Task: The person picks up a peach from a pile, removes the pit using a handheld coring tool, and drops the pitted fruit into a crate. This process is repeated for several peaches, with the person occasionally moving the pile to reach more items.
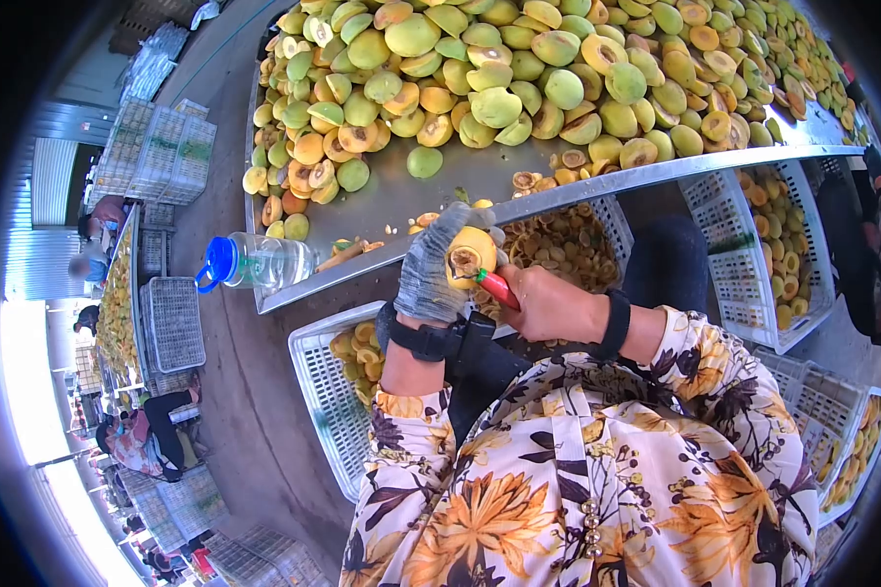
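Floral shirt (578, 470) fills the foreground, cut off below. By the metal table (387, 196)'s near edge, the gloved left hand (433, 266) clasps a fruit half (474, 242); the right hand (550, 305) grips a red-handled tool (499, 289), its tip hard to make out.

the gloved left hand (431, 266) curls upward with its fingers bent, close to the bare right hand (548, 305), which is closed in a grip, both wrists banded in black and forearms angled inward in floral sleeves.
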`<state>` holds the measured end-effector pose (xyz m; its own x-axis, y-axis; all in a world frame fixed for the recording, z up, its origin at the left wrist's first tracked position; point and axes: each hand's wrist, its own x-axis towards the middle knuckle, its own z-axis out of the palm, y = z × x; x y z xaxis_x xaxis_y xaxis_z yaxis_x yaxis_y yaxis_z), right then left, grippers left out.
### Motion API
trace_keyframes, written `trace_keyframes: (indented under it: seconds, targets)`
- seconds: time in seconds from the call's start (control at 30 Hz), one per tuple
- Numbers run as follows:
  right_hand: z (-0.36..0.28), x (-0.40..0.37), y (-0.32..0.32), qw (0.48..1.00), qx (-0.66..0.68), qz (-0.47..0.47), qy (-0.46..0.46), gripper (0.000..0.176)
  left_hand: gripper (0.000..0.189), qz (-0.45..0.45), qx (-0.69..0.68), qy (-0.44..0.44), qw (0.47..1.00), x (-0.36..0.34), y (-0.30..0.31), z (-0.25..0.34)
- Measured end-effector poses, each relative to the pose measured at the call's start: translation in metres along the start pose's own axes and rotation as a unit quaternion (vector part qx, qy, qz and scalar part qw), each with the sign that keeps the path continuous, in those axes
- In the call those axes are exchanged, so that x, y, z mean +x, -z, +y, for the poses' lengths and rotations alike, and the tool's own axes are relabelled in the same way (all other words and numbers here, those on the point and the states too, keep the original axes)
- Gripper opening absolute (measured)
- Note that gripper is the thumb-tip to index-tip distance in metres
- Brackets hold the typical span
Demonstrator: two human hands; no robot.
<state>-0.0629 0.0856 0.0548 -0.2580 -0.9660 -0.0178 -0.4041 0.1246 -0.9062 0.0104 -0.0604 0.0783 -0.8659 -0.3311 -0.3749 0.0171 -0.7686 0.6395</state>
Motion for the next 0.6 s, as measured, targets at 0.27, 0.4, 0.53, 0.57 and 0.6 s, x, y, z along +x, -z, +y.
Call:
trace_keyframes:
  seconds: [0.27,0.4,0.53,0.57,0.6]
  targets:
    - [-0.034,-0.002,0.009,0.809,0.497,-0.172,-0.264,0.014,0.032,0.089,0.193,-0.208,0.955,0.011,-0.001,-0.016]
    - [-0.038,-0.001,0.012,0.711,0.595,-0.197,-0.319,0.014,0.037,0.059,0.148,-0.137,0.978,0.006,-0.002,-0.015]
    - [-0.022,-0.005,0.005,0.674,0.643,-0.232,-0.281,0.013,0.044,0.006,0.019,0.022,1.000,0.006,0.003,-0.014]
    - [-0.021,-0.006,0.002,0.667,0.651,-0.235,-0.276,0.013,0.048,-0.004,0.020,0.031,0.999,0.004,0.004,-0.015]
    - [-0.021,-0.006,0.001,0.660,0.660,-0.237,-0.270,0.013,0.048,-0.004,0.020,0.030,0.999,0.004,0.005,-0.016]
